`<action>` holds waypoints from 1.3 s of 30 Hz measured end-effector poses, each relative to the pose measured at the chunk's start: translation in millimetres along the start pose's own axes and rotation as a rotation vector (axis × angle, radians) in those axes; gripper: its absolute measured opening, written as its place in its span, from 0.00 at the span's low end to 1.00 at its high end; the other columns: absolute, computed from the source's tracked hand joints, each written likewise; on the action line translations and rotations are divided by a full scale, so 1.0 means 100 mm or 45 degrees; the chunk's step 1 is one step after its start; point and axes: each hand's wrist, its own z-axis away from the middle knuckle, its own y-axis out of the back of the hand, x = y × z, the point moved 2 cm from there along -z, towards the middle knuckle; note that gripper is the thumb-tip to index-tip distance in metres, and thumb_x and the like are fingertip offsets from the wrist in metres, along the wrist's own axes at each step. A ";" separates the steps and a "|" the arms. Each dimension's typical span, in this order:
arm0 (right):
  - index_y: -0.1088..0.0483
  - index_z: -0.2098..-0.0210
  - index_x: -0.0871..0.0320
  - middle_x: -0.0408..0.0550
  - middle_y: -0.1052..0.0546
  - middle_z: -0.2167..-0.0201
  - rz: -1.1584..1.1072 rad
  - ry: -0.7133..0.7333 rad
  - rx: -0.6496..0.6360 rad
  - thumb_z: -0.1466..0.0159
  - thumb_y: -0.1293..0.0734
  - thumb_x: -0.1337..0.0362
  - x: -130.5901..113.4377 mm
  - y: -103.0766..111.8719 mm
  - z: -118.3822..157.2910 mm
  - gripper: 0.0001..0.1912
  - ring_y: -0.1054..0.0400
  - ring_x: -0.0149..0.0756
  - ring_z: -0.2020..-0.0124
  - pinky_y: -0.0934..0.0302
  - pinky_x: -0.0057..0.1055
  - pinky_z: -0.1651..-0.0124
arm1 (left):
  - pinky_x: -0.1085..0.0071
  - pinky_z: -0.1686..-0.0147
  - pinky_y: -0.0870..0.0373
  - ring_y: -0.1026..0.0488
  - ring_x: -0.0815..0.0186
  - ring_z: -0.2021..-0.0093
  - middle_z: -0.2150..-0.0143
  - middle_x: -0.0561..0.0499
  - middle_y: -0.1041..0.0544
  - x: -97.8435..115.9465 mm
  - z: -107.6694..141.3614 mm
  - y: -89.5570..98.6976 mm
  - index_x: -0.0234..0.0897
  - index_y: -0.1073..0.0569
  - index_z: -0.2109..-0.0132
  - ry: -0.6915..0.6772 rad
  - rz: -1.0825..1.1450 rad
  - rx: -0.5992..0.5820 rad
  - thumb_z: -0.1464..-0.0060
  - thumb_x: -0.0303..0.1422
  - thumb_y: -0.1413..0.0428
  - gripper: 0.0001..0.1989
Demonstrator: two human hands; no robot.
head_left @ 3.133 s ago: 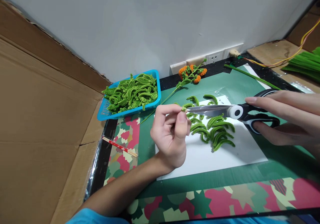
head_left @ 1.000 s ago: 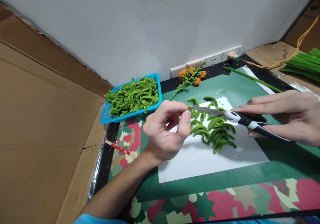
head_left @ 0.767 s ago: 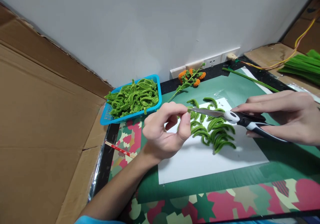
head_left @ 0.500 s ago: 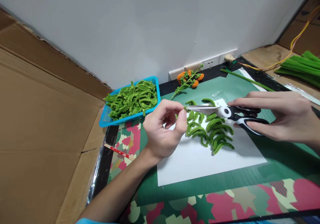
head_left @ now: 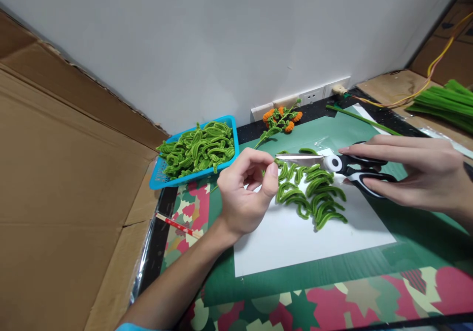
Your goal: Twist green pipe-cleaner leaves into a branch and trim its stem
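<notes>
Scissors (head_left: 334, 164) with black-and-white handles are in my right hand (head_left: 417, 171), fingers through the loops. Their blades look nearly closed and point left, the tips right by the fingertips of my left hand (head_left: 247, 190). That hand pinches a small piece of green pipe cleaner between thumb and forefinger; most of it is hidden by the fingers. Below the blades, several curved green pipe cleaner pieces (head_left: 325, 193) lie in rows on a white sheet of paper (head_left: 295, 247).
At the left stands a blue basket (head_left: 192, 174) heaped with looped green pieces. An orange-and-green pipe cleaner flower stem (head_left: 275, 126) lies near the wall sockets (head_left: 312, 96). Long green pipe cleaners (head_left: 445, 105) are bundled at the far right. Red-wrapped chopsticks (head_left: 177, 225) lie at left.
The view has shifted slightly. The left fingertips have drawn a touch away from the scissor tips; both hands otherwise keep nearly the same pose.
</notes>
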 end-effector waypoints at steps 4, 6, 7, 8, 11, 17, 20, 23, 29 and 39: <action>0.25 0.37 0.45 0.45 0.19 0.60 0.010 -0.005 0.001 0.31 0.29 0.66 0.01 -0.01 0.01 0.23 0.25 0.31 0.70 0.32 0.26 0.66 | 0.77 0.83 0.39 0.34 0.73 0.81 0.76 0.58 0.30 0.00 -0.01 0.01 0.39 0.24 0.62 -0.013 -0.054 -0.011 0.37 0.30 0.37 0.04; 0.26 0.37 0.44 0.44 0.20 0.59 0.015 -0.010 0.005 0.31 0.29 0.66 0.00 -0.01 0.02 0.24 0.25 0.31 0.69 0.32 0.26 0.66 | 0.77 0.83 0.39 0.33 0.73 0.80 0.76 0.58 0.30 0.01 -0.01 0.02 0.39 0.25 0.62 -0.018 -0.081 -0.008 0.36 0.29 0.38 0.04; 0.26 0.36 0.44 0.44 0.20 0.59 0.016 -0.011 0.004 0.31 0.28 0.66 0.00 -0.02 0.02 0.24 0.25 0.31 0.69 0.32 0.26 0.66 | 0.78 0.82 0.39 0.33 0.74 0.80 0.76 0.58 0.30 0.01 -0.01 0.03 0.39 0.25 0.62 -0.023 -0.087 -0.007 0.36 0.29 0.38 0.04; 0.26 0.36 0.44 0.44 0.20 0.59 0.019 -0.010 0.003 0.31 0.28 0.66 0.00 -0.02 0.02 0.25 0.25 0.31 0.69 0.33 0.26 0.66 | 0.78 0.82 0.39 0.33 0.74 0.80 0.76 0.58 0.30 0.01 -0.02 0.03 0.39 0.25 0.62 -0.029 -0.086 -0.006 0.36 0.28 0.38 0.04; 0.27 0.35 0.42 0.44 0.19 0.59 0.029 -0.011 0.017 0.31 0.29 0.66 0.00 -0.01 0.02 0.26 0.24 0.32 0.69 0.32 0.27 0.65 | 0.77 0.83 0.39 0.34 0.74 0.80 0.76 0.59 0.30 0.00 -0.01 0.04 0.39 0.25 0.62 -0.033 -0.074 -0.003 0.36 0.28 0.38 0.04; 0.27 0.36 0.43 0.45 0.19 0.59 0.023 -0.013 -0.002 0.31 0.29 0.66 -0.01 0.00 0.01 0.25 0.25 0.32 0.69 0.33 0.27 0.65 | 0.77 0.82 0.40 0.33 0.74 0.80 0.75 0.59 0.30 0.00 0.01 0.01 0.39 0.25 0.61 -0.026 -0.054 -0.019 0.36 0.28 0.38 0.04; 0.27 0.36 0.44 0.46 0.20 0.60 0.033 -0.014 -0.022 0.31 0.29 0.67 -0.02 0.01 0.00 0.25 0.26 0.31 0.70 0.34 0.27 0.67 | 0.77 0.82 0.39 0.33 0.73 0.79 0.75 0.58 0.30 0.00 0.03 0.00 0.39 0.25 0.60 -0.011 -0.048 -0.030 0.35 0.28 0.39 0.04; 0.28 0.35 0.43 0.46 0.20 0.60 0.041 -0.010 -0.025 0.31 0.30 0.68 -0.03 0.01 0.01 0.26 0.26 0.32 0.70 0.34 0.28 0.67 | 0.77 0.81 0.39 0.32 0.73 0.79 0.74 0.58 0.30 0.00 0.03 0.00 0.39 0.25 0.60 0.007 -0.045 -0.038 0.34 0.29 0.39 0.03; 0.29 0.34 0.42 0.47 0.20 0.59 0.051 -0.016 -0.022 0.31 0.30 0.68 -0.04 0.01 0.02 0.28 0.25 0.33 0.68 0.33 0.28 0.65 | 0.77 0.82 0.38 0.32 0.73 0.79 0.74 0.58 0.30 0.00 0.02 0.02 0.39 0.26 0.60 -0.012 -0.075 -0.043 0.34 0.30 0.39 0.03; 0.27 0.35 0.43 0.46 0.19 0.60 0.045 -0.012 -0.025 0.32 0.30 0.68 -0.03 0.00 0.01 0.27 0.25 0.33 0.70 0.33 0.28 0.66 | 0.76 0.81 0.37 0.31 0.72 0.79 0.75 0.58 0.31 -0.01 0.02 0.03 0.40 0.26 0.59 -0.045 -0.102 -0.045 0.33 0.30 0.40 0.03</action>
